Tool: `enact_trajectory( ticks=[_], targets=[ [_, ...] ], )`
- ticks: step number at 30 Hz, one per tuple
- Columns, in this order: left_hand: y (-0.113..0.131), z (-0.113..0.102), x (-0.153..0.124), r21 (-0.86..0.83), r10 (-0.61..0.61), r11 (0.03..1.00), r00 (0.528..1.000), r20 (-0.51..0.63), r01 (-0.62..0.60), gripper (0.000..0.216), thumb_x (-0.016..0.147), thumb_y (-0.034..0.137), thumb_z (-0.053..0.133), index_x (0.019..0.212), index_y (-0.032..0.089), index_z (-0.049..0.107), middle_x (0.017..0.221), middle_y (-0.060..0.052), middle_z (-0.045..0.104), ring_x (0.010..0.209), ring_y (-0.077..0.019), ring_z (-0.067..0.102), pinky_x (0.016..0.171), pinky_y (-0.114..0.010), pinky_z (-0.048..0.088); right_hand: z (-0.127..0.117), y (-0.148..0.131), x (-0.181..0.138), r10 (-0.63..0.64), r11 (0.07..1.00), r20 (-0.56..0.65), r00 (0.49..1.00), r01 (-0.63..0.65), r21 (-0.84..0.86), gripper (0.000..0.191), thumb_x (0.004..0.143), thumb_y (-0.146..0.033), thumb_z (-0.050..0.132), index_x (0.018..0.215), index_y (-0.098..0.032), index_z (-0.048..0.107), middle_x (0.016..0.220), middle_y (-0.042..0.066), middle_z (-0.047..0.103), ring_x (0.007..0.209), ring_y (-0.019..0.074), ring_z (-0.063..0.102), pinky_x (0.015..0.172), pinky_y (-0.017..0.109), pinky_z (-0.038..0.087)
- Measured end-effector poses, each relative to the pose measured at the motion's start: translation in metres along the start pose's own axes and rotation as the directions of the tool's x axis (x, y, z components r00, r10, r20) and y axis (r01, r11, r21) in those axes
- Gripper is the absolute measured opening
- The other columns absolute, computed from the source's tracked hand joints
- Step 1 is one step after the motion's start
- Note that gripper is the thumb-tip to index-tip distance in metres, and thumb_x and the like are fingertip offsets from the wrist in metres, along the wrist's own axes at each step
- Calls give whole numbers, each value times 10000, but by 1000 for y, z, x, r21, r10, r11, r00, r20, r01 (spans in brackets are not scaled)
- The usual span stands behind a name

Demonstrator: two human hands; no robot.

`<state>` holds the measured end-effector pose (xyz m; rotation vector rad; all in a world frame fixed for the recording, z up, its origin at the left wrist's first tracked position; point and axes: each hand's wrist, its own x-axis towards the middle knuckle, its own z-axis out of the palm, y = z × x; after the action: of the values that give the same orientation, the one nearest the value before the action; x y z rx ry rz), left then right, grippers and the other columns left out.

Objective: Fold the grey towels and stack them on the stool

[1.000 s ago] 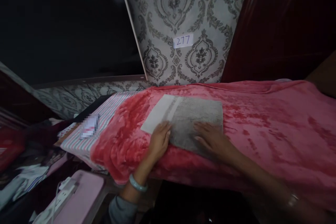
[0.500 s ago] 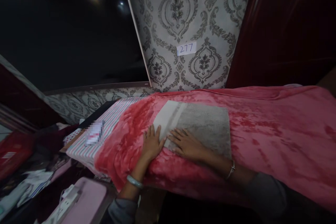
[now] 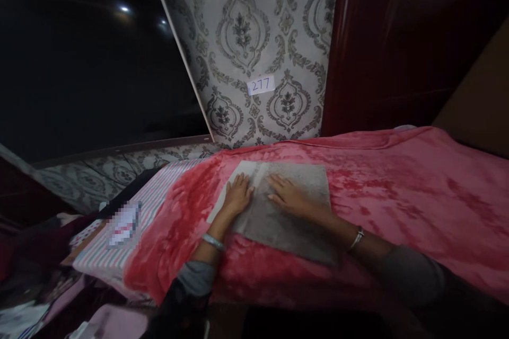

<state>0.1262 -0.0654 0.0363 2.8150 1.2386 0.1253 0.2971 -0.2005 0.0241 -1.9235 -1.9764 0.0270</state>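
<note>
Head view: grey cloth (image 3: 294, 217) is lying flat, folded to a rectangle, on the red fleece blanket (image 3: 397, 196), toward the blanket's left part, with a paler band running along the cloth's left edge. Left hand (image 3: 238, 194) is resting palm down on that pale band, fingers pointing away from the person, grip released, grasping nothing. Right hand (image 3: 288, 196) is pressing flat on the grey part just beside it, fingers stretching toward the left hand, grip likewise released. The two hands are sitting close together, apparently not touching, though the dim light is making that hard to judge. Pale bangle (image 3: 213, 242) is circling the left wrist and a thin metal bangle (image 3: 358, 238) the right. Blanket is covering a long raised surface. Striped sheet (image 3: 159, 190) is showing from under the blanket's left end, with a small blurred-out item (image 3: 123, 225) lying on it. Patterned wallpaper (image 3: 238, 37) is rising behind, carrying a white label (image 3: 261, 85) reading 277. Dark red panel (image 3: 397, 37) is standing right of the wallpaper.
</note>
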Motion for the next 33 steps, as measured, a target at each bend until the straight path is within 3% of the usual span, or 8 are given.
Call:
enact_trajectory(
  ticks=[4,10,16,24,29,33],
  targets=[
    [2,14,22,31,9,999,999,45,-11,611,1005,449,271,1551,175,288,1634,-136,233,1522,-254,181,1217,-537,166,17,28,0,44,986,8,999,-43,-160,567,1003,-430,408,1522,-201,400,1600,144,299,1476,326,261,1173,592,234],
    [-15,21,34,42,64,997,994,90,-68,644,994,528,260,1561,224,269,1643,-111,198,1528,-252,136,1219,-541,140,40,35,-8,15,986,-70,997,-26,-163,549,1006,-437,396,1517,-239,412,1591,130,325,1468,312,288,1174,592,236],
    [-24,15,72,0,83,996,987,137,-84,625,987,559,255,1557,303,273,1651,-59,178,1530,-245,113,1212,-546,156,38,34,-6,30,984,-55,998,-39,-171,551,1003,-438,408,1518,-243,411,1592,120,323,1465,315,294,1174,593,235],
    [-25,21,121,-24,50,999,990,134,-47,614,991,545,234,1543,289,316,1643,-67,222,1524,-254,172,1195,-555,207,37,35,-7,30,987,-41,999,-36,-155,559,1006,-448,408,1526,-242,397,1603,120,293,1473,312,274,1182,588,221],
    [-25,19,128,-27,-29,999,996,79,31,578,1009,467,204,1522,256,366,1625,-75,288,1505,-238,246,1188,-505,266,33,33,-7,36,988,-35,999,-41,-146,551,1016,-445,391,1530,-245,390,1607,110,287,1480,304,258,1189,574,212],
    [-12,13,120,-14,-102,995,994,49,102,569,1013,451,190,1481,239,434,1592,-105,361,1482,-289,299,1168,-603,252,31,32,-5,52,989,-8,999,-53,-137,559,1015,-446,403,1535,-244,378,1608,111,287,1480,302,258,1190,567,205]
  ],
)
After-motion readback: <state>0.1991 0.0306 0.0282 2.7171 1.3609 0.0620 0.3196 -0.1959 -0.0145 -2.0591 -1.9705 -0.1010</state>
